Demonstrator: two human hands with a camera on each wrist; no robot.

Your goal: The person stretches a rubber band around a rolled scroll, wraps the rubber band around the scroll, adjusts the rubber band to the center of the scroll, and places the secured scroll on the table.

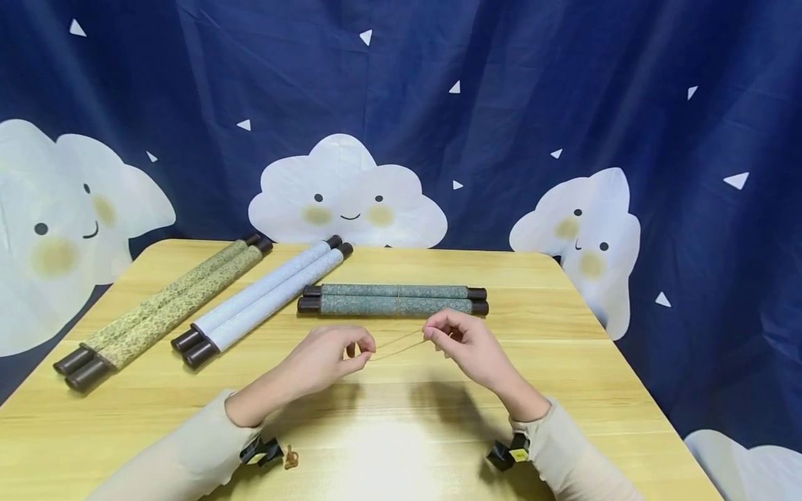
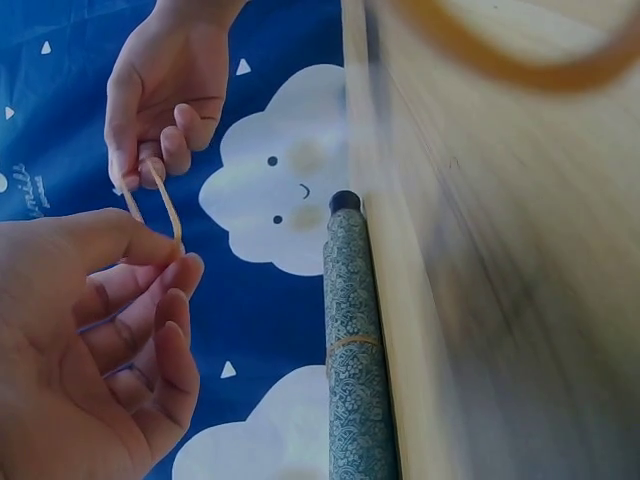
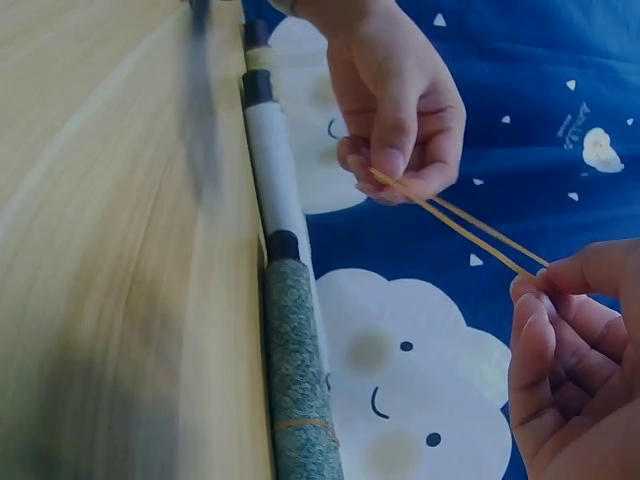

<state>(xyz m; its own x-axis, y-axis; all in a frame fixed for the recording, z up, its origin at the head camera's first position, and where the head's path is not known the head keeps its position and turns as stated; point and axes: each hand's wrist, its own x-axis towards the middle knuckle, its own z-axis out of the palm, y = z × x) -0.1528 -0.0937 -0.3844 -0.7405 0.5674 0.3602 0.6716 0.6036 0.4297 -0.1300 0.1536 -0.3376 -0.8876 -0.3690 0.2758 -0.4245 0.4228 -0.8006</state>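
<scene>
A thin tan rubber band [image 1: 399, 344] is stretched between two hands above the table. The left hand [image 1: 328, 356] pinches one end between thumb and fingertips. At the other end the right hand [image 1: 466, 346] pinches it the same way; both grips show in the left wrist view around the rubber band [image 2: 170, 205]. Just beyond the hands lies a pair of green patterned scrolls [image 1: 395, 305] with dark end knobs, side by side. Another band circles the green scrolls [image 3: 300, 350] near their middle.
To the left, a pair of pale blue scrolls [image 1: 269, 296] and a pair of yellow-green scrolls [image 1: 178, 303] lie slanted on the wooden table [image 1: 564, 362]. Several brown rubber bands [image 1: 291, 457] sit in a small heap near the left wrist. A blue cloud-print curtain [image 1: 489, 125] hangs behind.
</scene>
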